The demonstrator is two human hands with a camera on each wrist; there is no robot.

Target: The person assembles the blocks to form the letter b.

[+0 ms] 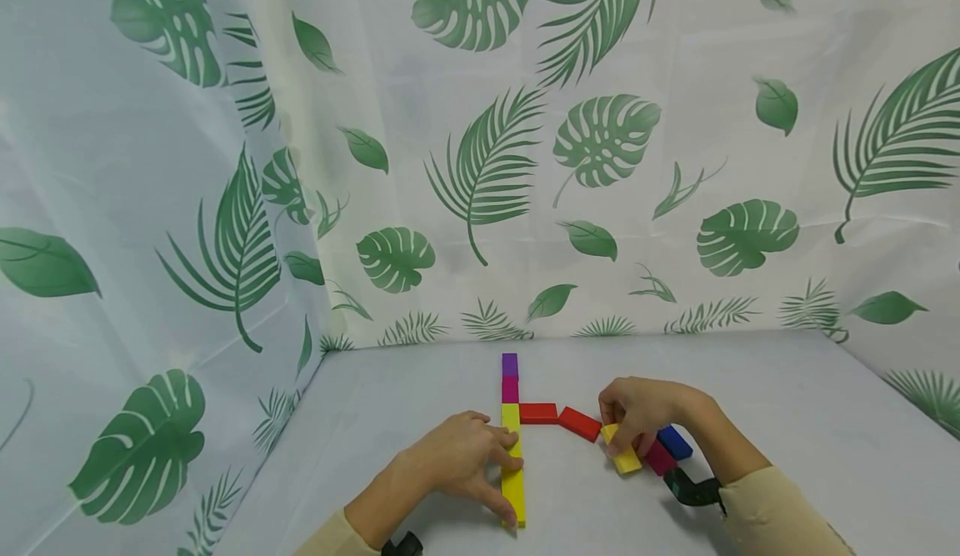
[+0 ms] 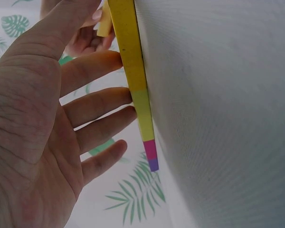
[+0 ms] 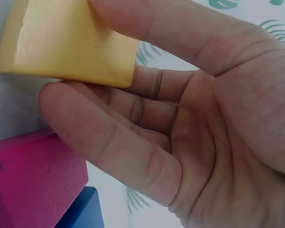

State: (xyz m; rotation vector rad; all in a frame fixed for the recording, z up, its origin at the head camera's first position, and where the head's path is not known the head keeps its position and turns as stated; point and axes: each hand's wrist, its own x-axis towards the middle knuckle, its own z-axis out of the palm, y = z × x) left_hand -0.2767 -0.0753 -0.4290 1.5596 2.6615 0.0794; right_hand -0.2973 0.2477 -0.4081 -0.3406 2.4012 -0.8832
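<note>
A straight row of blocks runs away from me: yellow blocks (image 1: 513,493) at the near end, then a magenta block (image 1: 510,389) and a purple block (image 1: 510,364). My left hand (image 1: 461,460) lies along the row's left side, its extended fingertips touching the yellow blocks and its thumb at the near end. Between thumb and fingers, my right hand (image 1: 648,410) pinches a separate yellow block (image 3: 71,47), set at a slant. That block sits just past the lower end of a tilted red block (image 1: 579,423). Another red block (image 1: 538,413) extends rightward from the row.
Beside the right hand lie a second magenta block (image 1: 660,458) and a blue block (image 1: 676,443), both partly hidden by it in the head view. A pale cloth covers the table (image 1: 337,423). Leaf-printed curtains (image 1: 675,56) hang behind and to the left.
</note>
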